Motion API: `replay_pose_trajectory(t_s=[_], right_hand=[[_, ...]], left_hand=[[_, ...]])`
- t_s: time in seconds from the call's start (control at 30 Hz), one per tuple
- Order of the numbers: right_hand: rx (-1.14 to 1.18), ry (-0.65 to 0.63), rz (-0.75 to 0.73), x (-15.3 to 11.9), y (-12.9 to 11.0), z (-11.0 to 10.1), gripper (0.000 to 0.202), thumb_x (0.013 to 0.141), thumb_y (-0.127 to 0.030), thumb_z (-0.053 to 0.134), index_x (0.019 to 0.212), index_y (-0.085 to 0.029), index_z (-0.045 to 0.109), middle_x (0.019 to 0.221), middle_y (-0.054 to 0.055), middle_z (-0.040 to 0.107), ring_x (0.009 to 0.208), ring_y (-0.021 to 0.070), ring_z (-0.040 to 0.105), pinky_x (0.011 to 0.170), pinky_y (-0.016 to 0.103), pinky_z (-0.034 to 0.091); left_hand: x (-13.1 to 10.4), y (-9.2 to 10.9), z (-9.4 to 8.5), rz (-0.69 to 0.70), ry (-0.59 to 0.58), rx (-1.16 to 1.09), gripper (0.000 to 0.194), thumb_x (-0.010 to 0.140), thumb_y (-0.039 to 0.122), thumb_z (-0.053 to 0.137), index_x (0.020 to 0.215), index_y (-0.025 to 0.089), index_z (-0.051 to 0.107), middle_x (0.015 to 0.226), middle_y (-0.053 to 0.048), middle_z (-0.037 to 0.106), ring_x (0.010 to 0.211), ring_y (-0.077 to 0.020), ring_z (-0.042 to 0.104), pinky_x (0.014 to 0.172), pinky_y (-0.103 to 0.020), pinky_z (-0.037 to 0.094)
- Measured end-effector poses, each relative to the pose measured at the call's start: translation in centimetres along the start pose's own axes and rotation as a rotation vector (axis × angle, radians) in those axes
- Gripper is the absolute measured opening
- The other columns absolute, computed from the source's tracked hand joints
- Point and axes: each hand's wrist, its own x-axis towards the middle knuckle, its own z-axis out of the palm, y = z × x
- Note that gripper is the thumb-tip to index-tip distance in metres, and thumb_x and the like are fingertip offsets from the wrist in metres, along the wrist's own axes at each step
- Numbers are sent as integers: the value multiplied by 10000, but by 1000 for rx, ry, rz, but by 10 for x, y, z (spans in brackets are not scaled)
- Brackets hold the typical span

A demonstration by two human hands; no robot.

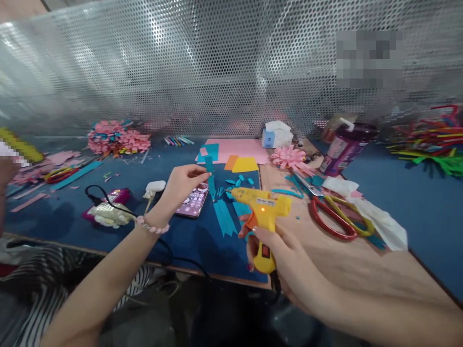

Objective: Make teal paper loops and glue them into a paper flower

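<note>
Pinched between thumb and fingers of the left hand (186, 180) is a narrow teal paper strip (211, 187), held roughly upright above the blue table cover (126, 231), near the phone (191, 205). Closed around the handle of a yellow glue gun (265, 212), the right hand (285, 250) has fingers at the orange trigger (249, 221); the nozzle points toward the strip's lower part, though whether they touch is too small to tell.

A small light glows on the gun, so the tip is probably hot. If the left fingers slide down the strip, or the nozzle swings up, skin could be burned. Squeezing too hard could send glue past the thin paper onto the loose teal pieces (238, 180), the fringed teal strips (224, 219) or the phone. A light pinch could let the strip bend or twist away from the nozzle.

Beyond these, yellow paper (246, 165) and a pink sheet (238, 150) could catch stray threads. To the right, scissors (333, 215) lie beside crumpled tissue (383, 224); a careless sideways sweep of the gun could knock them.
</note>
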Motion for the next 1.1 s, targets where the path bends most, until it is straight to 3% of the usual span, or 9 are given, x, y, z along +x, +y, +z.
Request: replay_pose_trajectory(t_s=[0.3,0.47,1.1], right_hand=[[-200,-44,9,27,9,-13,312,831,-451,509,719,-165,561,512,-40,455,453,100,445,422,216,420],[-169,-50,23,30,12,-16,296,819,-449,528,733,-166,537,629,-11,533,460,83,465,396,206,425],[-140,-69,76,29,15,-16,338,794,-495,555,696,-176,503,605,-37,477,444,76,447,364,198,419]], left_hand=[[-6,-5,13,53,-41,166,227,723,370,698,818,166,728,711,-47,713,578,-165,617,596,-277,463],[-10,-4,17,46,-77,177,231,740,367,684,830,158,722,781,-54,726,567,-150,611,583,-265,470],[-14,-1,19,45,-72,176,183,750,335,680,806,169,733,741,-52,720,539,-138,592,553,-257,466]])
